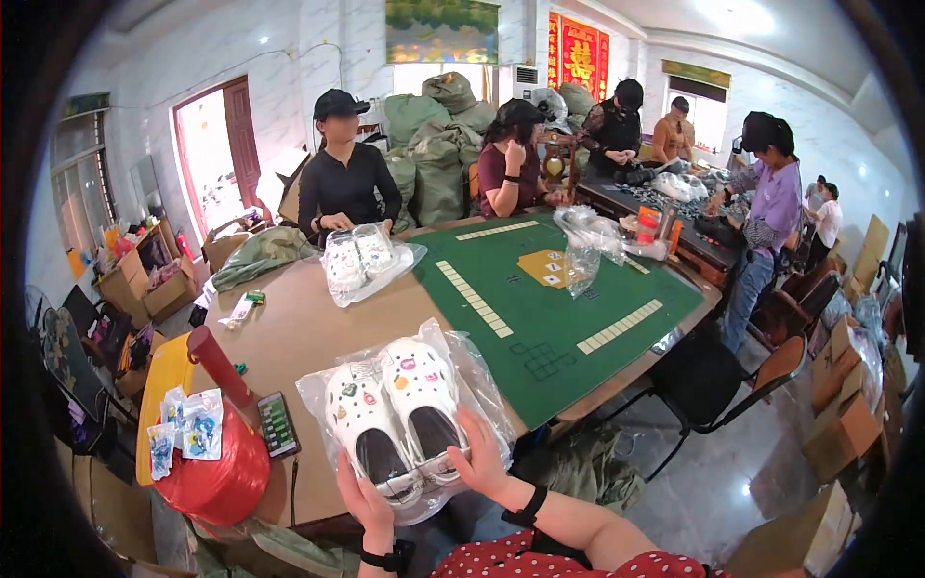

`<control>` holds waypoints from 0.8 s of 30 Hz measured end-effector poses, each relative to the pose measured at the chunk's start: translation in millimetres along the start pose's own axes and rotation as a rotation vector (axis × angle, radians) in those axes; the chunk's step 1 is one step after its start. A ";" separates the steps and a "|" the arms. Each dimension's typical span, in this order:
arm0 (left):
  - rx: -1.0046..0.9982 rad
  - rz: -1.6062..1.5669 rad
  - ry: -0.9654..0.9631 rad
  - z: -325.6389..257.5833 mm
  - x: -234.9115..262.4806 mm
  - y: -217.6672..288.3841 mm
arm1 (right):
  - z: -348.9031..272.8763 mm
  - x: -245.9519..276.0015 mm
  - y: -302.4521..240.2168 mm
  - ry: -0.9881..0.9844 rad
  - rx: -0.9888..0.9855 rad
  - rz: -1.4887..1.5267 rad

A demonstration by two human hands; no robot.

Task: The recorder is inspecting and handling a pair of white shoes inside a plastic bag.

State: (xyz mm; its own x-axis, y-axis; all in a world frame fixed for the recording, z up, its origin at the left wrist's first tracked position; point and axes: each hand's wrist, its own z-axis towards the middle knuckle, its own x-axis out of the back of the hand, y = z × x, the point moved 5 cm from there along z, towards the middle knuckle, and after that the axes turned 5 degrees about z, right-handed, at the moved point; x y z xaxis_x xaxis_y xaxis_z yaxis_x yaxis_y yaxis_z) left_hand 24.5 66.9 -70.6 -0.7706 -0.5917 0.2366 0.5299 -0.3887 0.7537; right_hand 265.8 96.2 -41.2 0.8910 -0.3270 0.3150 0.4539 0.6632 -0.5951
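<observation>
the left hand (364, 503) and right hand (479, 460) each grip the near end of a clear bag (409, 414) with two white clogs (395, 416) inside. it rests on the brown counter (289, 337), just beside a phone (277, 424).

Red spool (214, 472), phone (277, 424), green mat (549, 308)

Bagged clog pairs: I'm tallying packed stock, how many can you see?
2. One white pair in a clear bag is in the person's hands at the near table edge; another bagged pair lies before the black-shirted worker. More may be hidden.
</observation>
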 end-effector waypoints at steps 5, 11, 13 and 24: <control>-0.056 -0.009 -0.001 -0.5 2.4 4.9 | -3.9 2.3 -3.2 0.004 0.009 0.014; -0.045 -0.001 -0.005 -1.0 4.3 7.4 | -4.1 2.8 -5.4 -0.002 -0.010 0.019; -0.043 0.003 -0.009 -0.8 4.2 5.6 | -3.8 1.9 -5.3 0.003 -0.015 0.023; 0.154 0.070 -0.061 5.3 -0.4 2.0 | 3.0 -6.3 14.6 0.011 -0.146 0.094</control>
State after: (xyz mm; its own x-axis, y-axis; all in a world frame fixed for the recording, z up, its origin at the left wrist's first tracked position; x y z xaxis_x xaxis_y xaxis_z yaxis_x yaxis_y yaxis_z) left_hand 24.0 70.1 -65.9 -0.7565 -0.5676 0.3249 0.5259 -0.2325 0.8182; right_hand 266.8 109.9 -49.7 0.9294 -0.2761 0.2448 0.3647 0.5868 -0.7230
